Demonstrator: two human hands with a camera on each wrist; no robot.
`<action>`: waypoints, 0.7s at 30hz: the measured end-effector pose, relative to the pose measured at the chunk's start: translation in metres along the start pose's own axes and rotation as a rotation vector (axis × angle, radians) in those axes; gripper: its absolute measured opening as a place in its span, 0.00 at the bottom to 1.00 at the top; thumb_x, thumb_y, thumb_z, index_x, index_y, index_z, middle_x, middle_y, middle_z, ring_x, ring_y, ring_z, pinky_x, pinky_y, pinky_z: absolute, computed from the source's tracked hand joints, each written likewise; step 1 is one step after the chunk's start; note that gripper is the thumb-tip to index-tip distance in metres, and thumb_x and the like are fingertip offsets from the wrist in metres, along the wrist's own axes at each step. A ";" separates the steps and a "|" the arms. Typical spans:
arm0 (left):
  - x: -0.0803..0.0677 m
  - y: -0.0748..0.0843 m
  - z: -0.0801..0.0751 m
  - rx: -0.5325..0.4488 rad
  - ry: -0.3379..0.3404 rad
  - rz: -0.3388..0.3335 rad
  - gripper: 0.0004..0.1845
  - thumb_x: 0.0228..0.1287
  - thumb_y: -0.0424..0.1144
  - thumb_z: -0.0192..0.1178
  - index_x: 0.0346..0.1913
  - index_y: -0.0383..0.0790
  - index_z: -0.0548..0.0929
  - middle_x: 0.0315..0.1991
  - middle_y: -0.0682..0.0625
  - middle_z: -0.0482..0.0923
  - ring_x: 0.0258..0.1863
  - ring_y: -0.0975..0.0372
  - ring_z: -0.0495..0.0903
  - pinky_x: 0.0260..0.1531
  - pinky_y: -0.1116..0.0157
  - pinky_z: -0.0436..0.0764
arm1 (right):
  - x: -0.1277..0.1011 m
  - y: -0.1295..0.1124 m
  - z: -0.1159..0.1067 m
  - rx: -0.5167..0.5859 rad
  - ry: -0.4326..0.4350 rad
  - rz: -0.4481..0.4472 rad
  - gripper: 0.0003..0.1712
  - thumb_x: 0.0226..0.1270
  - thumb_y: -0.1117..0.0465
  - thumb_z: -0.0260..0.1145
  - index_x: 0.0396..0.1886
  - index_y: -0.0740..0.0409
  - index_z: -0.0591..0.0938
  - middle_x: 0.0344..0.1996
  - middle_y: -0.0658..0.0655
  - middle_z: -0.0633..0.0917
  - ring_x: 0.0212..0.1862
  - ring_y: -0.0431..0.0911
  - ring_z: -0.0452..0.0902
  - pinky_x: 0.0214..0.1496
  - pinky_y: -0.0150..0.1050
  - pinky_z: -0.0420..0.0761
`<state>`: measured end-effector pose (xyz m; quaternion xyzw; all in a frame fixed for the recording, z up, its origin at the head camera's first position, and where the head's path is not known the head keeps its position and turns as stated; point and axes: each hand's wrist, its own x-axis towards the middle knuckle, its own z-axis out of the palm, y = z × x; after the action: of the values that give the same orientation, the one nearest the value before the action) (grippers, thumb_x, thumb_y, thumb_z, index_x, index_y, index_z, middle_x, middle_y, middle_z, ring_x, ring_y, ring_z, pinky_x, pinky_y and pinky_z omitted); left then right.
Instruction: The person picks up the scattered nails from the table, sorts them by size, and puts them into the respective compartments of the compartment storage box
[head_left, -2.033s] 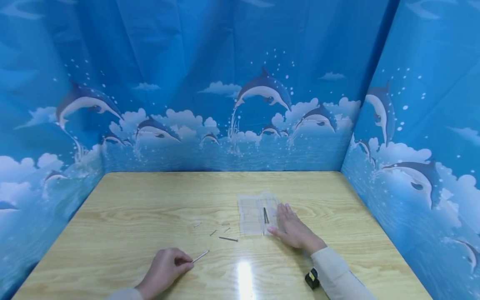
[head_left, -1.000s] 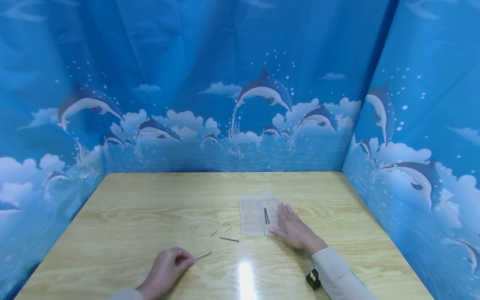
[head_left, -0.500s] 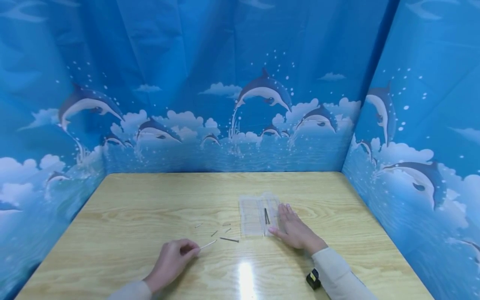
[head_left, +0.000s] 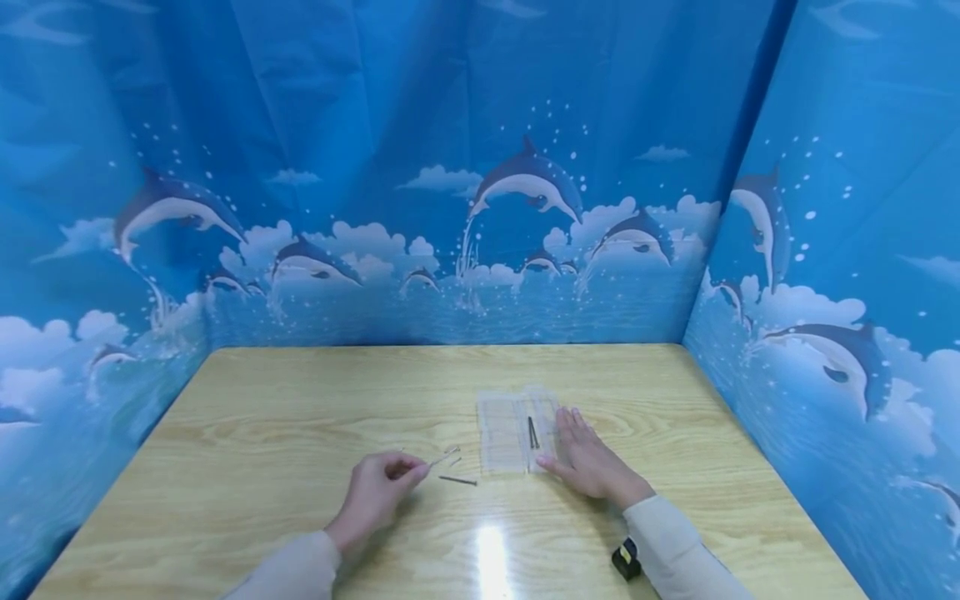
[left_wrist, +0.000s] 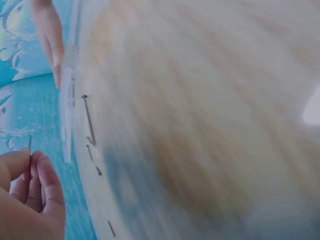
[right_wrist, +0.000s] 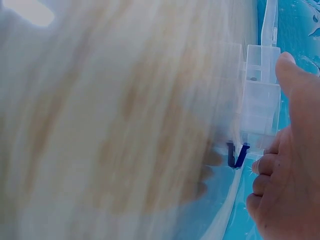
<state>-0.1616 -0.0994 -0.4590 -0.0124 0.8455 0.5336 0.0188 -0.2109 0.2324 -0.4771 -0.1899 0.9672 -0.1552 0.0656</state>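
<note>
My left hand (head_left: 381, 490) pinches a thin nail (left_wrist: 30, 143) between thumb and fingertips, its free end pointing toward the box. Below it on the table lie a long dark nail (head_left: 457, 480) and several smaller ones, such as a short nail (left_wrist: 98, 171); the hand partly hides the group in the head view. To the right lies a clear plastic box (head_left: 501, 435) with compartments. Two long dark nails (head_left: 533, 432) lie at its right part. My right hand (head_left: 592, 467) rests against the box's right side, fingers extended, thumb (right_wrist: 287, 67) touching the near edge.
The wooden table (head_left: 262, 400) is bounded at the back and sides by a blue dolphin-print curtain (head_left: 360, 167). A small black thing with a yellow mark (head_left: 626, 558) sits beside the right sleeve. A dark blue piece (right_wrist: 237, 156) shows at the box's edge.
My left hand has moved forward and to the right with the nail, from the near table to above the small nails. The right hand and the box have stayed in place.
</note>
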 end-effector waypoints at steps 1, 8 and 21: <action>0.002 0.002 0.002 -0.018 -0.003 -0.010 0.06 0.56 0.38 0.68 0.35 0.40 0.85 0.29 0.53 0.84 0.30 0.64 0.80 0.32 0.69 0.80 | 0.000 0.000 0.000 -0.001 0.001 0.002 0.51 0.72 0.38 0.50 0.72 0.73 0.44 0.73 0.72 0.46 0.75 0.62 0.37 0.74 0.54 0.46; 0.019 0.020 0.020 -0.086 -0.012 -0.070 0.11 0.56 0.44 0.69 0.39 0.42 0.86 0.33 0.52 0.85 0.33 0.63 0.82 0.37 0.64 0.82 | -0.001 -0.001 0.001 -0.001 0.004 0.004 0.51 0.72 0.38 0.50 0.72 0.73 0.45 0.73 0.72 0.46 0.75 0.63 0.37 0.74 0.54 0.46; 0.046 0.045 0.063 -0.224 -0.041 -0.051 0.09 0.59 0.43 0.67 0.39 0.42 0.86 0.36 0.50 0.85 0.35 0.61 0.84 0.42 0.60 0.83 | 0.000 0.001 0.004 -0.002 0.004 0.015 0.52 0.70 0.34 0.48 0.73 0.71 0.44 0.74 0.70 0.46 0.75 0.61 0.37 0.74 0.52 0.45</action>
<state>-0.2082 -0.0233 -0.4478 -0.0251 0.7794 0.6241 0.0484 -0.2109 0.2323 -0.4810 -0.1826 0.9689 -0.1540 0.0646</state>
